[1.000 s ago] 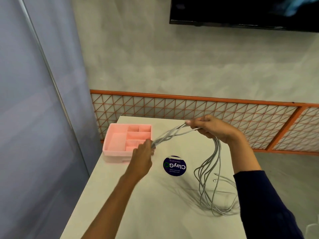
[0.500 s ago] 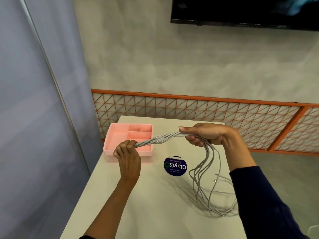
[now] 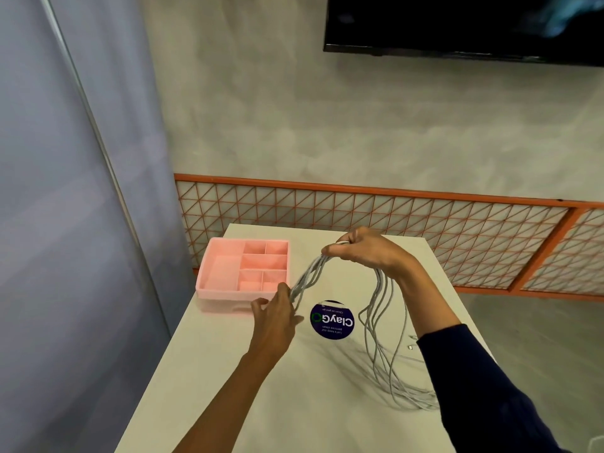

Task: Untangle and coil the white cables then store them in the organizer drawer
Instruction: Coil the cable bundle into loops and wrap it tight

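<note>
A bundle of white cables (image 3: 382, 331) hangs in the air over a white table (image 3: 228, 387). My right hand (image 3: 366, 251) grips the top of the bundle, raised above the table. From there one part runs down and left to my left hand (image 3: 276, 317), which holds those strands beside its thumb. The rest drops in long loops to the table on the right, where a plug end lies. The pink organizer drawer (image 3: 225, 273), with several open compartments, stands at the table's far left corner, just beyond my left hand.
A round dark blue sticker (image 3: 331, 320) lies on the table between my hands. An orange mesh railing (image 3: 392, 217) runs behind the table. A grey curtain hangs at the left and a dark screen is on the wall above.
My left hand dropped lower and moved right, toward the sticker, its fist loosening on the strands. My right hand rose a little, so the stretch between the hands now slopes steeply.
</note>
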Action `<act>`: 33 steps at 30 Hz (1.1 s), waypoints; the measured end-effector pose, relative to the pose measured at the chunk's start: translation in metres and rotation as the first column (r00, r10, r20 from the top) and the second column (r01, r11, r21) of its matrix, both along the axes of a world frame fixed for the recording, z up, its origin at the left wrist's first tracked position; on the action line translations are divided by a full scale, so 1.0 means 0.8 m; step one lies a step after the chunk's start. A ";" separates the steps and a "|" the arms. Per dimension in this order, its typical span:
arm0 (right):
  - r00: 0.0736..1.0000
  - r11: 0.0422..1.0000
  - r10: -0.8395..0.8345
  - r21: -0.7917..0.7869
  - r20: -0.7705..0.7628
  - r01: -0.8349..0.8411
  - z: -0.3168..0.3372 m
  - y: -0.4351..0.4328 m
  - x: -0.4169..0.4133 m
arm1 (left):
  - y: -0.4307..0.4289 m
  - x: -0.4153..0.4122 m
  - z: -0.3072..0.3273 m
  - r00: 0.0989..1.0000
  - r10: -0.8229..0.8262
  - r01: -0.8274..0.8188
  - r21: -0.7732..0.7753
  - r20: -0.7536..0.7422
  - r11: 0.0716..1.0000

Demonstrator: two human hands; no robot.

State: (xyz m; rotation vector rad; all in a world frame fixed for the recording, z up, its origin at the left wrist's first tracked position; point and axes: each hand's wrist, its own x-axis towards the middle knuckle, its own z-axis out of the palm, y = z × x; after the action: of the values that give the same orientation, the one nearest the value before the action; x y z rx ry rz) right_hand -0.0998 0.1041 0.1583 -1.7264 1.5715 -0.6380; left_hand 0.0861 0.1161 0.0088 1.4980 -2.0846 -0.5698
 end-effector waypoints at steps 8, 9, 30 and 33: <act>0.971 0.972 0.231 0.066 -0.059 -0.228 0.003 0.007 0.003 | -0.021 0.029 0.080 0.799 -0.271 0.562 0.508 -0.536 0.653; 0.964 0.964 0.260 0.078 -0.050 -0.256 0.004 0.009 0.004 | -0.024 0.032 0.091 0.781 -0.316 0.600 0.504 -0.539 0.621; 0.957 0.997 -0.039 0.073 0.287 0.019 0.021 0.006 -0.024 | -0.014 0.012 0.107 0.263 0.040 0.716 0.222 -0.964 0.662; 0.938 0.997 -0.013 0.074 0.347 -0.014 0.007 0.009 -0.023 | -0.017 0.015 0.124 0.132 0.064 0.745 0.142 -0.989 0.652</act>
State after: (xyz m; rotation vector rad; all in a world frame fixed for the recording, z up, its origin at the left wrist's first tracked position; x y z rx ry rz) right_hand -0.1179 0.1110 0.1641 -1.4639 1.3285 -0.8228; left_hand 0.0980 0.1029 0.1081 0.3417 -1.0941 -2.0112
